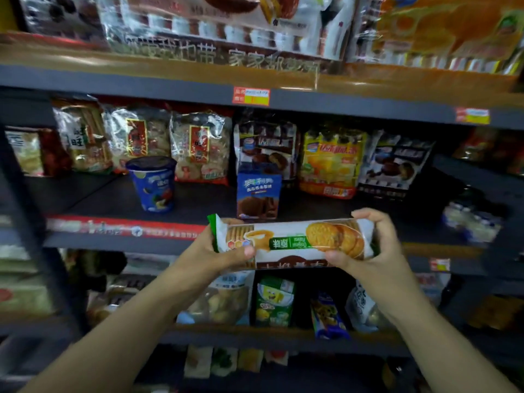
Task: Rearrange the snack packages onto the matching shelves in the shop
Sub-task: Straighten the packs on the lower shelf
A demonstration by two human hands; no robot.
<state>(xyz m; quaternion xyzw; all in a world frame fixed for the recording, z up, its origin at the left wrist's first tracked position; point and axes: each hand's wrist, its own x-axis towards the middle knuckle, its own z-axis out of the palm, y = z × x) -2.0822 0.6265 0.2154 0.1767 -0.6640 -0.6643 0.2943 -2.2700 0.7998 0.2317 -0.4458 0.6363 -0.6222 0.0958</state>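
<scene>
Dark metal shelving fills my view, several tiers of it crowded with snack bags. On the middle shelf a row of packages stands along the back: clear bags of rice crackers to the left, a yellow cake bag and dark chocolate-pie bags either side of it. Nearer the front edge sit a blue cup of cookies and, a little to its right, a small blue box of chocolate biscuits, both upright and apart from each other. Red and yellow price tags stick to the rail of the shelf above.

I hold a long biscuit packet crosswise in front of the middle shelf's front rail, just below the blue box. It is white with green ends, printed with round golden biscuits, and its lettering reads upside down to me. My left hand grips the left end, thumb pressed on the front face and fingers curled behind. My right hand grips the right end, fingers hooked over the top edge and thumb pinching from below. The packet spans the gap between the two hands, level, touching no shelf that I can see.

Below it, on the lower shelf, a green carton and a few small bags stand, blurred
</scene>
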